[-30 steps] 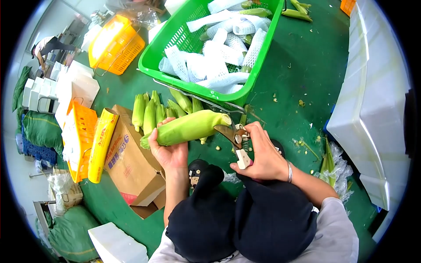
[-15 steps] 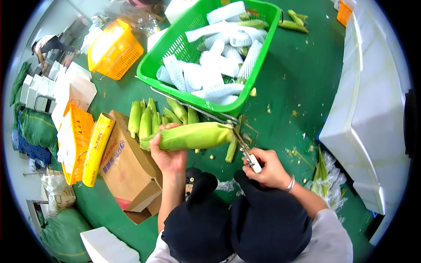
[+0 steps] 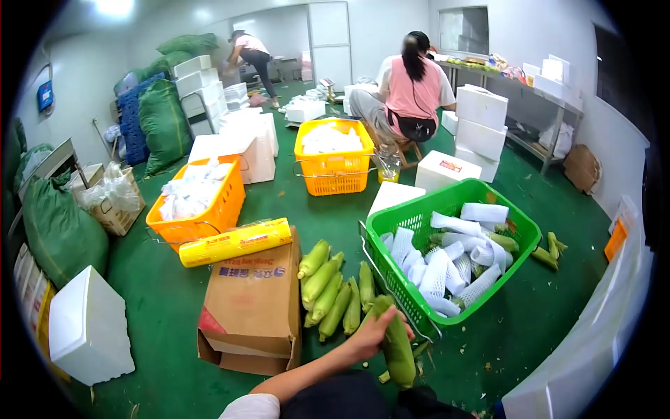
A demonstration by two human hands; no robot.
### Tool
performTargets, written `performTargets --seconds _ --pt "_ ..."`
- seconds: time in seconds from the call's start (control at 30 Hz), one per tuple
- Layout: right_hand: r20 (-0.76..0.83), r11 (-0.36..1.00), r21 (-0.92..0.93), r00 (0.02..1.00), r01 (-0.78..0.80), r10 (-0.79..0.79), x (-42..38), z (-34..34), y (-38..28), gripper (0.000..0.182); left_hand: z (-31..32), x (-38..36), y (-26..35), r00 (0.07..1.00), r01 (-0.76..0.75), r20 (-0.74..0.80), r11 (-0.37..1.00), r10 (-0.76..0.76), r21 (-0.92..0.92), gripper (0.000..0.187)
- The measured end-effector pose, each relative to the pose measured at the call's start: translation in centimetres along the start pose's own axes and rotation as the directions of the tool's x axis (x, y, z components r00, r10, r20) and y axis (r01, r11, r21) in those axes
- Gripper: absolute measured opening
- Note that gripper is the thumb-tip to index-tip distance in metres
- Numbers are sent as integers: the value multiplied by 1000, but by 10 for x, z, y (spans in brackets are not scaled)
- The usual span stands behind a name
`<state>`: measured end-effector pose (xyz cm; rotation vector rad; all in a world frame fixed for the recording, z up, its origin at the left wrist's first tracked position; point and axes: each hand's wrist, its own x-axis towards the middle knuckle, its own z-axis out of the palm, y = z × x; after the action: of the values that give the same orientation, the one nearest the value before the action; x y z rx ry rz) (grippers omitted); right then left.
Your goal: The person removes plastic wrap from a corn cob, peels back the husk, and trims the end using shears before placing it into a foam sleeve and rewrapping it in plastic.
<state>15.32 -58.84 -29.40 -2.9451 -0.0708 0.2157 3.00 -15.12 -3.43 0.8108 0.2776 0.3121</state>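
My left hand (image 3: 371, 334) is wrapped round an ear of corn in its green husk (image 3: 398, 355), held upright with its lower end over my dark-clothed lap. My right hand is out of view, and so are the scissors. Several husked-green ears (image 3: 322, 292) lie in a cluster on the floor to the left of my hand. Just beyond and right of the held ear stands a green basket (image 3: 451, 323) containing corn ears in white foam nets (image 3: 457, 269).
A cardboard box (image 3: 249, 304) with a yellow roll (image 3: 235, 242) on it stands left. Farther off are orange baskets (image 3: 336, 184), white foam boxes (image 3: 481, 115), a seated person (image 3: 412, 87) and another bending person (image 3: 250, 52). Husks (image 3: 546, 257) lie on the right.
The view has swung up and left. The held ear has gone from level to upright in my left hand. My right hand and the scissors have left the view.
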Motion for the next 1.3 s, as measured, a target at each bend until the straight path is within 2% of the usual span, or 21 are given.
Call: performTargets --seconds 0.03,0.07,0.13,0.2,0.27,0.3,0.4,0.47,0.53,0.6,0.7,0.77,0.93,0.97,1.0,1.07,1.13,1.2,1.23,1.27,1.3 --pt "42 937 325 988 130 -152 -3 -63 -57 58 12 -5 2 995 -2 103 1000 0 16 55" --pt "81 782 593 952 192 -296 -5 -125 -115 68 31 -12 9 997 30 72 996 -36 84 60" --pt "-42 336 900 822 278 -568 -66 -234 -234 43 44 -8 3 994 30 90 969 -54 245 62" --pt "221 188 975 509 -116 -832 -39 -233 -268 37 57 -11 3 998 -65 33 891 56 448 56" --pt "40 209 910 426 358 -904 -47 -223 -304 53 62 -10 -6 926 -318 31 734 376 600 50" --pt "53 219 909 424 355 -904 -53 -222 -320 53 62 -15 -4 944 -279 16 773 329 570 50" --pt "27 163 973 617 165 -786 -61 -199 -339 47 55 -20 4 974 -156 -62 844 218 513 52" --pt "208 89 976 716 -200 -667 -68 -194 -344 39 42 -15 -8 976 -187 -13 866 218 463 54" --pt "325 115 936 695 -331 -641 -60 -178 -339 37 37 -17 -1 997 -71 -9 935 78 349 57" --pt "287 94 949 705 -301 -649 -63 -176 -344 37 29 -17 -4 996 -63 -49 962 78 267 56" --pt "207 -26 957 742 -289 -638 -68 -184 -377 35 14 -8 -8 973 -180 -161 980 165 -80 55" --pt "236 59 963 714 -264 -659 -68 -178 -400 35 -3 -8 2 942 -273 -258 939 216 -210 55" --pt "204 164 979 611 -122 -765 -73 -159 -444 26 -50 -29 18 807 -390 -578 846 124 -363 44" --pt "174 134 985 624 -112 -762 -71 -147 -448 24 -62 -34 17 843 -393 -528 792 106 -468 40" --pt "149 109 989 632 -102 -760 -70 -136 -450 23 -56 -36 27 764 -418 -645 780 24 -466 39" --pt "281 115 953 681 -280 -676 -62 -127 -452 24 -78 -54 16 879 -325 -474 781 42 -533 42" --pt "238 47 955 659 -294 -714 -57 -136 -452 29 -87 -70 6 929 -94 -369 936 -41 -339 45" --pt "146 84 988 626 -128 -766 -57 -145 -446 34 -109 -81 -27 902 275 -325 959 -284 -75 42" --pt "165 75 983 630 -166 -759 -54 -154 -445 38 -123 -85 -56 975 198 -188 833 -115 516 36" --pt "178 60 977 634 -203 -752 -51 -165 -445 42 -134 -94 -85 998 -19 40 413 -44 910 31" --pt "177 34 973 640 -230 -747 -47 -176 -445 47 -143 -110 -104 953 50 77 406 -291 912 25"
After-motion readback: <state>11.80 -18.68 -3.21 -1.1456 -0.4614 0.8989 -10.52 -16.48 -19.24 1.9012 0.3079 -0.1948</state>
